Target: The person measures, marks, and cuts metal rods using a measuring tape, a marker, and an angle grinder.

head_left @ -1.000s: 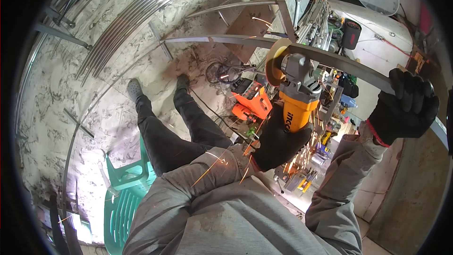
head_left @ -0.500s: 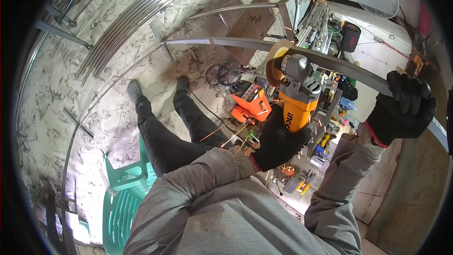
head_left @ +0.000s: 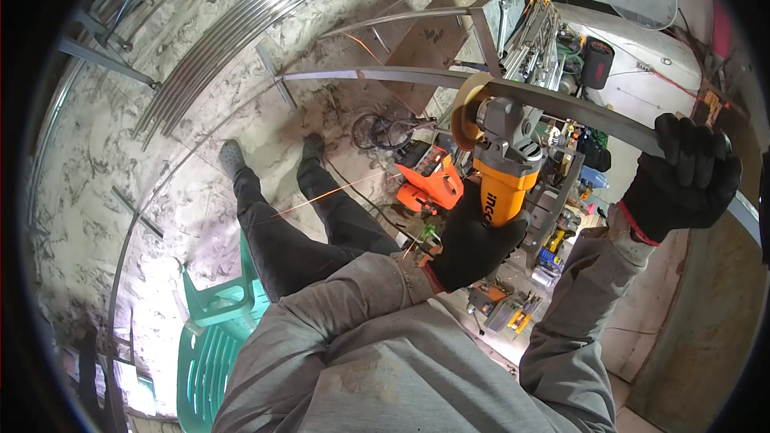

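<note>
My left hand [head_left: 473, 256], in a black glove, is closed around the body of a yellow and grey angle grinder [head_left: 507, 184]. The grinder's disc [head_left: 467, 116] sits against the long flat metal bar [head_left: 577, 104], overlapping its near edge; exact contact is hard to make out. My gloved right hand [head_left: 682, 180] grips that bar toward its right end, fingers curled over the top. A thin orange spark streak crosses over my legs [head_left: 281, 232].
On the floor lie a bundle of metal tubes [head_left: 233, 40], an orange tool case [head_left: 433, 180] and a coiled black cable [head_left: 377, 130]. A green plastic chair [head_left: 212, 361] stands at lower left. Tools crowd a bench [head_left: 525, 256] below the bar. A brown panel [head_left: 698, 329] stands at right.
Fewer sparks show now; the bright spray below the grinder has thinned to a few streaks. The grinder and both hands have barely shifted, and the view has moved slightly.
</note>
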`<move>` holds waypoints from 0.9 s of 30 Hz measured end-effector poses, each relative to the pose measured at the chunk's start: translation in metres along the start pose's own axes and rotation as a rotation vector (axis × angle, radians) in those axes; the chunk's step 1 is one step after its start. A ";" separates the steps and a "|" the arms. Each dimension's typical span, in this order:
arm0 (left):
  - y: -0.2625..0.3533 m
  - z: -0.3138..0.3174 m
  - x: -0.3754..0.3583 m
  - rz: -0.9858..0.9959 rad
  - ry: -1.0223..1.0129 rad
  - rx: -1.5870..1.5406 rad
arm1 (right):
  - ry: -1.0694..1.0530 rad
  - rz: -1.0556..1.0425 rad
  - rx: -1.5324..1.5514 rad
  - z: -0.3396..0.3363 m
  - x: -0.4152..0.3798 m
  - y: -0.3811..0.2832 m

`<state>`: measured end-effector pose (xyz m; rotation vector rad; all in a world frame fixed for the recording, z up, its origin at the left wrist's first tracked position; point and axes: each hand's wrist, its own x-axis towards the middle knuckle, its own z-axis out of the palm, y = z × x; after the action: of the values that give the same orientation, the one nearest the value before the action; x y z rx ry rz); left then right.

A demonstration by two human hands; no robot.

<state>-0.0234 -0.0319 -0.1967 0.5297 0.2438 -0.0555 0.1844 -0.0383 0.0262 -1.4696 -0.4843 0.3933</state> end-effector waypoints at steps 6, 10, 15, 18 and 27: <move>0.013 -0.011 -0.001 -0.128 0.050 -0.119 | 0.025 -0.051 0.003 -0.007 -0.007 0.001; 0.028 -0.041 -0.001 -0.085 0.161 -0.102 | 0.098 -0.087 -0.002 -0.012 -0.005 0.005; 0.049 -0.096 0.009 0.000 0.400 0.142 | 0.267 -0.180 -0.003 -0.020 -0.005 0.011; 0.048 -0.126 0.003 0.061 0.444 0.184 | 0.254 -0.259 0.024 -0.025 -0.007 -0.004; 0.065 -0.130 -0.003 0.114 0.500 0.191 | -0.444 -0.213 0.222 -0.072 0.005 -0.050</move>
<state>-0.0466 0.0895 -0.2726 0.7433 0.7008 0.1688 0.2256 -0.0997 0.0736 -1.1003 -0.9133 0.5872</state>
